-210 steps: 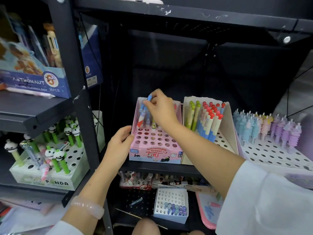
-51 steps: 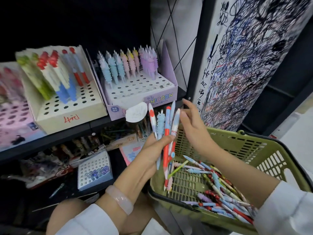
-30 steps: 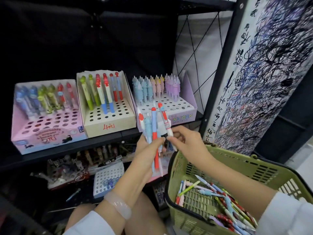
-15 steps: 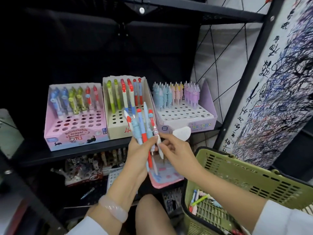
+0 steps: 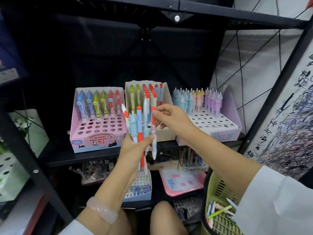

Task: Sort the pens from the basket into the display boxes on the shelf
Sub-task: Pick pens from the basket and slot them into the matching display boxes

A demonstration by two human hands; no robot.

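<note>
My left hand [image 5: 133, 148] grips a bundle of several pens [image 5: 139, 126], held upright in front of the shelf. My right hand [image 5: 171, 116] pinches the red top of one white pen [image 5: 153, 131] in that bundle. Behind them three display boxes stand on the shelf: a pink box [image 5: 94, 136] at the left, a cream box [image 5: 166, 133] in the middle, a lilac unicorn box [image 5: 223, 135] at the right. Each holds pens in its back rows. The green basket [image 5: 213, 187] with loose pens sits at the lower right.
A black shelf post [image 5: 25, 150] slants down the left, and another post [image 5: 274, 94] rises at the right. Below the shelf lie a small white perforated box [image 5: 140, 194], a pink tray [image 5: 183, 183] and mixed stationery. My knees show at the bottom.
The view has swung left from the basket to the shelf. My left hand has lifted the bundle up in front of the boxes, and my right hand has moved onto one pen's top.
</note>
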